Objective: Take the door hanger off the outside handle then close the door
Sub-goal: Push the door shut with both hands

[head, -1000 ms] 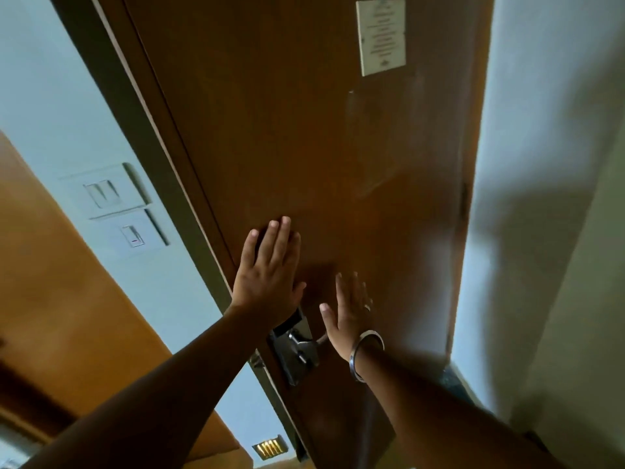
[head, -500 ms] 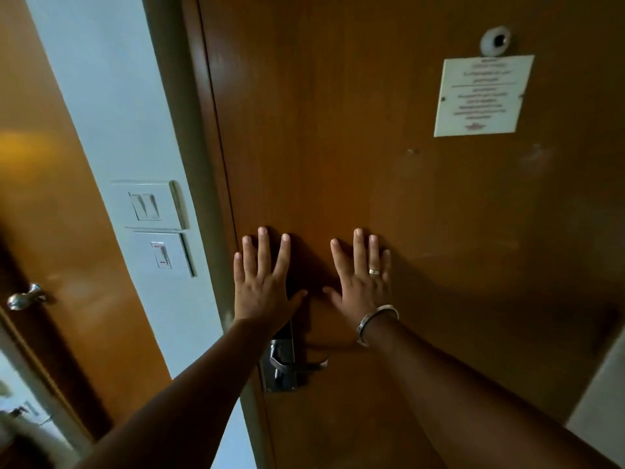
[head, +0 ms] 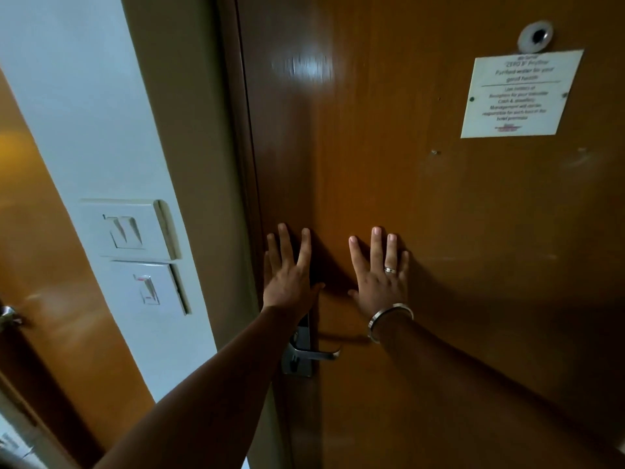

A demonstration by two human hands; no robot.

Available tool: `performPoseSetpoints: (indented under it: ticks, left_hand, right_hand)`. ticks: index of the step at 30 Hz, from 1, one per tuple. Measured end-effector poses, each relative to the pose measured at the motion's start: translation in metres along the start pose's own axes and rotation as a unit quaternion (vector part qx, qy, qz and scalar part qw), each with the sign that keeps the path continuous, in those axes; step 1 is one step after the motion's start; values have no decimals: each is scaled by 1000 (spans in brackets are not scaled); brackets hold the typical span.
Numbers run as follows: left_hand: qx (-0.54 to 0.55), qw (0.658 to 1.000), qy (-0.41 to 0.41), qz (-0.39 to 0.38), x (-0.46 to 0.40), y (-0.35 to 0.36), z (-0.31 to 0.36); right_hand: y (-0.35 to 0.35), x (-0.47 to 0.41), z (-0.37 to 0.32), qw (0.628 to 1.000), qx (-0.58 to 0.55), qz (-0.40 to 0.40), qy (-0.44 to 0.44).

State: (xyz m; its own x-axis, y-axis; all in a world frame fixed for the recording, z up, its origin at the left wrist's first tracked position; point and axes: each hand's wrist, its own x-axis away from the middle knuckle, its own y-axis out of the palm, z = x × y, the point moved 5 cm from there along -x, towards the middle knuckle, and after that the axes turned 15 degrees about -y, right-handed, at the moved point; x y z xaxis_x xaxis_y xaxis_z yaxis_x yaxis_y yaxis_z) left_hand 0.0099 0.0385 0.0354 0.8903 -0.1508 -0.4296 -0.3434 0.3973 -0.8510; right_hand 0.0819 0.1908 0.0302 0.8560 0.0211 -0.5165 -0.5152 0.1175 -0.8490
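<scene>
The brown wooden door point(head: 422, 231) fills the right of the head view and sits flush in its frame point(head: 236, 164). My left hand point(head: 289, 272) lies flat on the door near its left edge, fingers spread, holding nothing. My right hand point(head: 380, 272), with a ring and a metal bangle, is pressed flat beside it. The inside silver lever handle point(head: 306, 350) shows just below my left wrist. No door hanger is in view.
A white notice point(head: 521, 94) and a peephole point(head: 537, 36) are at the upper right of the door. Two wall switch plates point(head: 135, 255) sit on the pale wall at the left. Another wooden door with a metal knob point(head: 8, 316) stands at far left.
The door has swung shut into its frame under both palms. My right hand moved up from beside the handle to lie flat next to my left hand. The view has levelled.
</scene>
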Motion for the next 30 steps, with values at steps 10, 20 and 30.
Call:
performPoseSetpoints:
  ticks: [10, 20, 30]
  left_hand:
    - [-7, 999, 31, -10, -41, 28, -4]
    - [-31, 997, 55, 47, -62, 48, -2]
    - [-13, 997, 53, 50, -49, 29, 1]
  right_hand:
    - [14, -24, 8, 1000, 11, 4, 25]
    - [31, -39, 19, 998, 38, 51, 27]
    - [12, -30, 17, 998, 56, 32, 0]
